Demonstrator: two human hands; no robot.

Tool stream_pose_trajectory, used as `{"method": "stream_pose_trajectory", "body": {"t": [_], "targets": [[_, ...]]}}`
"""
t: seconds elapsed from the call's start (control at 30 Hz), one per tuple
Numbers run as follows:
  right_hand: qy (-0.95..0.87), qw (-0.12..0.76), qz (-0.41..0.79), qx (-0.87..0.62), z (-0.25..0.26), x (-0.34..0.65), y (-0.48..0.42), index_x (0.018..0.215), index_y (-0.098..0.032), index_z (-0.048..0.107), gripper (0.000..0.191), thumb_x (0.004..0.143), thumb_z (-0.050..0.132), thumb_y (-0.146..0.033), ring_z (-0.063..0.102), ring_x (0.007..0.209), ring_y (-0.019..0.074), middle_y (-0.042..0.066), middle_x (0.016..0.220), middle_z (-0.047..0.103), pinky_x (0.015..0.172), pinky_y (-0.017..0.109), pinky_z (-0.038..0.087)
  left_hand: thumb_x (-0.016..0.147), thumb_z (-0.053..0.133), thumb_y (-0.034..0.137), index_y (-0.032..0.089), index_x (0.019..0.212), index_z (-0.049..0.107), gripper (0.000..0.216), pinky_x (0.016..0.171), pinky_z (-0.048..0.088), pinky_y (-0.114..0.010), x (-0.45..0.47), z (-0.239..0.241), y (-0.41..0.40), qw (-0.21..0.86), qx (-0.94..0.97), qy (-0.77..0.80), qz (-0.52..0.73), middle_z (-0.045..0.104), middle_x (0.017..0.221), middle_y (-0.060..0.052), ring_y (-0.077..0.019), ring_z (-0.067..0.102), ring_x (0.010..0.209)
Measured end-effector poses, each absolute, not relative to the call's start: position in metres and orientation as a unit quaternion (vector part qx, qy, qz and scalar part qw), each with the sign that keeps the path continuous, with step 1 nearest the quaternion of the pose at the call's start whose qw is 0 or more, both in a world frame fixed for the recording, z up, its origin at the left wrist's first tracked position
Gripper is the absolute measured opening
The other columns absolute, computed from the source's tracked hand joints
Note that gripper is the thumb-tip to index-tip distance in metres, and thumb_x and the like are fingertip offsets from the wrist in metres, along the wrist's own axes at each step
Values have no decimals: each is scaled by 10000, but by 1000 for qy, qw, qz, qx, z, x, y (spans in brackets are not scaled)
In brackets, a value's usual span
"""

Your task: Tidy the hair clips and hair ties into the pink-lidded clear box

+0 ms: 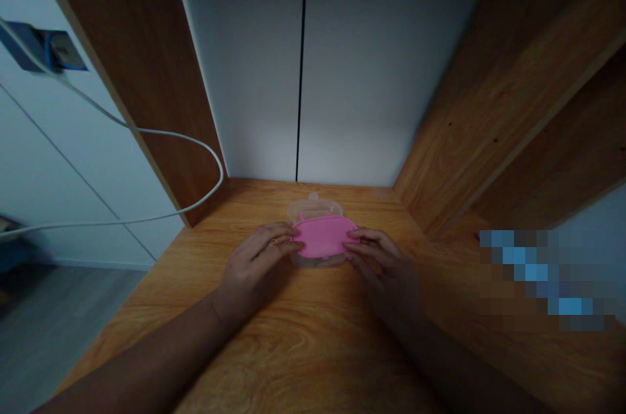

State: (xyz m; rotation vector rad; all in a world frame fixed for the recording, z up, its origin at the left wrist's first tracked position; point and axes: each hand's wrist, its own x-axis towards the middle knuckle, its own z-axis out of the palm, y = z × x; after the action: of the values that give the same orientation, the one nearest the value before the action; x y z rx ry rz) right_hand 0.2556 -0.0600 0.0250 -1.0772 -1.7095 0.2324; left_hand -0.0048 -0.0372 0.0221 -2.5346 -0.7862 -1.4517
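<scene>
A: what are the hands doing?
B: left hand and right hand are both resting on the desk, fingers curled in and pinching the pink case from its left and right edges. nothing lifted

A: where's it sitting?
B: flat on the desk, far middle, just short of the back wall. a clear plastic tray is showing around and behind it, touching it. can't tell if pink part is a lid or a separate piece

A: progress?
B: looking early to me: case is lying shut or pressed down, both hands just gripping the sides

A: surroundings?
B: wood-grain desk in an alcove, white back panels, wooden side walls. dim light. white cable is hanging far left from a blue wall socket
</scene>
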Motion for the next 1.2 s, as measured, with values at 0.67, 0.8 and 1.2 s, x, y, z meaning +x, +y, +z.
{"method": "stream_pose_trajectory", "body": {"t": [0.67, 0.8, 1.2], "targets": [[-752, 474, 78, -452, 16, 258, -49, 988, -309, 776, 143, 891, 677, -273, 637, 1068, 251, 45, 997, 733, 971, 473, 524, 860, 642, 162, 185, 1090, 718, 243, 891, 595, -405, 11, 25, -37, -60, -812, -345, -467, 693, 1121, -123, -236, 674, 1035], [-754, 466, 78, -457, 18, 258, -50, 944, -298, 774, 113, 889, 678, -275, 631, 1085, 252, 46, 1000, 730, 984, 475, 514, 855, 674, 201, 193, 1076, 732, 229, 919, 589, -424, 11, 24, -35, -70, -810, -358, -459, 688, 1159, -126, -249, 664, 1074], [-746, 445, 130, -478, 16, 253, -53, 960, -273, 771, 140, 864, 672, -246, 607, 1237, 260, 73, 1291, 674, 1074, 495, 486, 943, 609, 326, 194, 1164, 737, 287, 953, 570, -483, 6, 19, -32, -5, -852, -361, -380, 656, 1331, -143, -282, 689, 1104]]}}
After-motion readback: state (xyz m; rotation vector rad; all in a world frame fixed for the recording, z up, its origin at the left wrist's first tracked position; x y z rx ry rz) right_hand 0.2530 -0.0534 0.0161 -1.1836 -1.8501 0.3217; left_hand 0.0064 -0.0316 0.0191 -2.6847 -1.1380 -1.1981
